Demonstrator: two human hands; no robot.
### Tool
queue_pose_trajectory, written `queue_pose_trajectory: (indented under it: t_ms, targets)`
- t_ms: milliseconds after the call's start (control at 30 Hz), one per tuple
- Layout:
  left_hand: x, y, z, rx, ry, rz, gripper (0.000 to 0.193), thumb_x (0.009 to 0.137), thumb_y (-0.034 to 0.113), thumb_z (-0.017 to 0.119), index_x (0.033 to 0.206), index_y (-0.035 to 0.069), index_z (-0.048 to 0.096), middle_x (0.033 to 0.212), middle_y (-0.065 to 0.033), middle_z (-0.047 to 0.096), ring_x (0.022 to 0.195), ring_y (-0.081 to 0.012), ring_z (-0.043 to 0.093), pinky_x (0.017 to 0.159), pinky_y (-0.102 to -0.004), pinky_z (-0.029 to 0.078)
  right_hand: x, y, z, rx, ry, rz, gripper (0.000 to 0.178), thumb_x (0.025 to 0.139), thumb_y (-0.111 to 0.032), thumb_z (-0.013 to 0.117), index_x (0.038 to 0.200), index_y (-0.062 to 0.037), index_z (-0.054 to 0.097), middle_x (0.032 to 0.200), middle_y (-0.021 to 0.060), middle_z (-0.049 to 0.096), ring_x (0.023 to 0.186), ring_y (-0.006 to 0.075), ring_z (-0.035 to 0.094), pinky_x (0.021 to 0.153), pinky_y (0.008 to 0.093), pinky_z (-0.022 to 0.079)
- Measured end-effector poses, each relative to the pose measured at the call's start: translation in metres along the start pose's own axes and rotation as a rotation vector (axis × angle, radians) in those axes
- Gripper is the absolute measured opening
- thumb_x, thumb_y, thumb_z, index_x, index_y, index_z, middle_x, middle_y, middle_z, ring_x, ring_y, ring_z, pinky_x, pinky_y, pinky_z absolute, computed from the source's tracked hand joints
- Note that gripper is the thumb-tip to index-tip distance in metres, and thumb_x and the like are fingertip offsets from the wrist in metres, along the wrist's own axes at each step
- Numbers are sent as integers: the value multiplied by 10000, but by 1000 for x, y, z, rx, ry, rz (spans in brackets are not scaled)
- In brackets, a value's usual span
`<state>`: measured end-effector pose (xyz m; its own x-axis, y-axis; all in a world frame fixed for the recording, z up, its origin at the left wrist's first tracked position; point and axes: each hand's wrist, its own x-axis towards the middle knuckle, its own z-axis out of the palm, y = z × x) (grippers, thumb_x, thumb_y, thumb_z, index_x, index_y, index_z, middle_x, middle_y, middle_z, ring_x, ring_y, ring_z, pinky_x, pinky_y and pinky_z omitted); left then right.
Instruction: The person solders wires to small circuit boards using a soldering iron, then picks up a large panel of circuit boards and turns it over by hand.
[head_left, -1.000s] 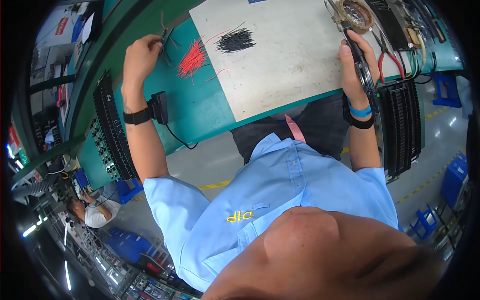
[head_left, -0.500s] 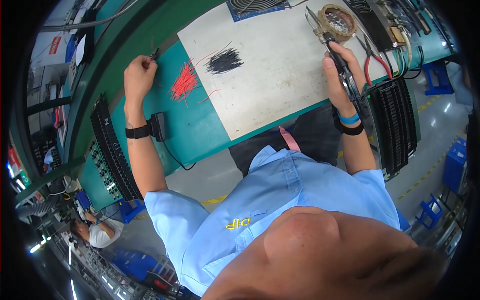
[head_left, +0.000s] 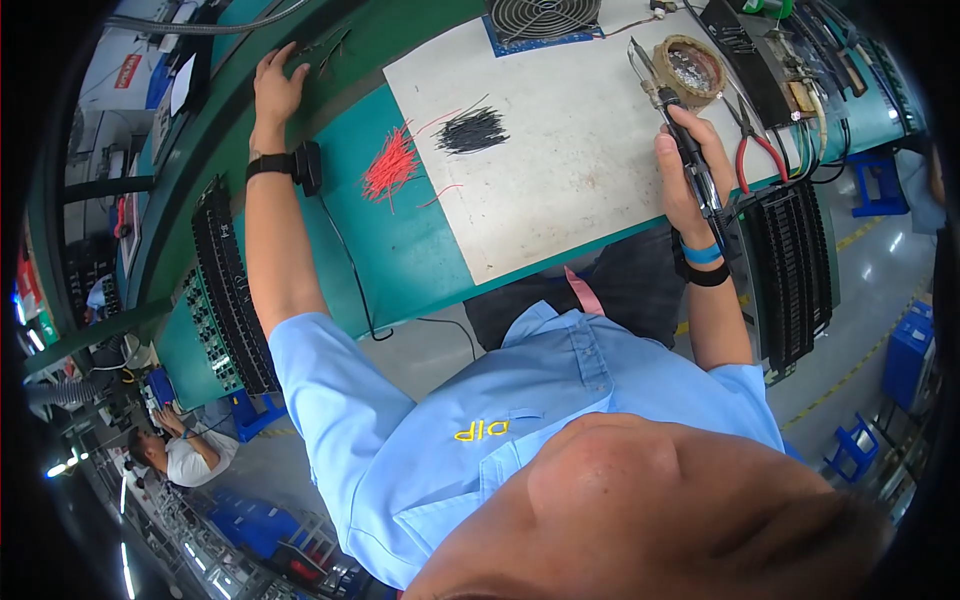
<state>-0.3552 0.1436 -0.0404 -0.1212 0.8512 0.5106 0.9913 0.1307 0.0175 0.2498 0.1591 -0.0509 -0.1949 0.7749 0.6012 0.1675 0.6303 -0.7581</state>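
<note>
My left hand (head_left: 278, 88) is reached out over the green far-left part of the bench, fingers spread, with nothing seen in it. Just right of its fingertips lies a small dark piece with thin wire-like ends (head_left: 335, 50), too small to make out. My right hand (head_left: 695, 165) is closed round a black-handled soldering iron (head_left: 690, 150), its metal end pointing away from me. That tip is beside a round tan tin (head_left: 692, 68) with shiny metallic material inside. A pile of short red wires (head_left: 392, 165) and a pile of black wires (head_left: 474, 130) lie between my hands.
A white sheet (head_left: 560, 170) covers the middle of the green bench (head_left: 400, 250). Red-handled pliers (head_left: 750, 145) lie right of my right hand. A fan (head_left: 542, 18) stands at the far edge. Black racks (head_left: 225, 290) with circuit boards are at the left; another rack (head_left: 790, 265) is at the right.
My left hand has moved away from me and opened from a pinch on a small dark piece. My right hand still grips the soldering iron. The whole view has shifted slightly.
</note>
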Motion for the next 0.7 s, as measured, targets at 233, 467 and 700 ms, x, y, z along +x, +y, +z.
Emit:
queue_pose_trajectory:
  t_ms: [233,467,700]
  targets:
    - [-72,11,-35,-210,-196,-308,512,952,363,705,1354,54,633,1349,-250,620,1263,-416,582,1069,-464,465,-10,15,5,116,142,-14,334,990,-117,695,1258,-13,525,951,77,650,797,119,611,694,255,487]
    - [-113,27,-45,-271,-5,-321,539,948,403,728,1300,0,658,1288,-250,656,1219,-389,615,1055,-440,468,-2,20,1,547,284,242,341,1028,-136,656,1286,-65,445,1125,115,651,911,126,619,776,276,491]
    - [-110,49,-41,-278,92,-303,500,945,356,753,1239,-41,677,1226,-249,682,1161,-367,642,1025,-425,484,27,16,5,1223,323,462,477,1085,-465,482,1398,-105,509,1319,184,629,1122,258,613,994,384,484]
